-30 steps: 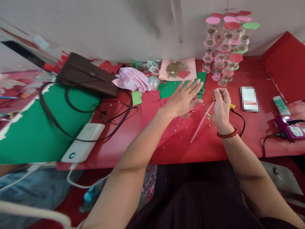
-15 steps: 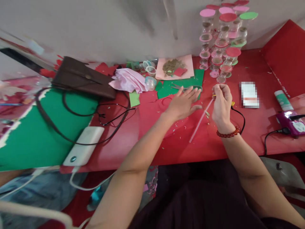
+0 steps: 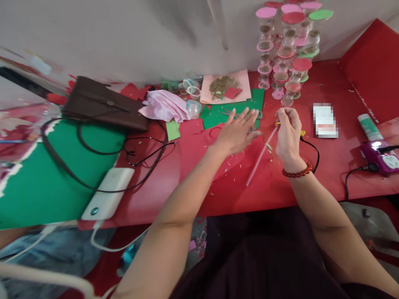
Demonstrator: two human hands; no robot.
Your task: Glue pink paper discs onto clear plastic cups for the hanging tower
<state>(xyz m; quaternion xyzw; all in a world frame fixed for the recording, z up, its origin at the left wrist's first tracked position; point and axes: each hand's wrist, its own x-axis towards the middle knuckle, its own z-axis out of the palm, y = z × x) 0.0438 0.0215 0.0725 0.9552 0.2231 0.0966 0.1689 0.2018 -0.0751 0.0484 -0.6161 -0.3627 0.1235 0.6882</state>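
My left hand (image 3: 238, 133) is spread open, palm down, over red paper sheets (image 3: 199, 153). Grey-handled scissors (image 3: 229, 113) lie just beyond its fingertips on green paper. A round clear rim shows partly beneath that hand, mostly hidden. Closed around a small yellow glue gun (image 3: 302, 133) is my right hand (image 3: 288, 131), which covers most of the tool. From it a long translucent glue stick (image 3: 261, 155) slants down to the left, and a black cord runs out on the right. Small paper scraps are scattered between the hands.
Stacked clear cups with coloured discs (image 3: 288, 52) stand behind my right hand. A pixelated white item (image 3: 324, 120), a glue tube (image 3: 370, 126) and a purple power socket (image 3: 382, 155) sit right. Leftward are a brown bag (image 3: 102, 104), pink cloth (image 3: 165, 106) and white power bank (image 3: 107, 193).
The camera view has shifted slightly. My hands keep nearly the same poses, the left spread and the right closed on the glue gun.
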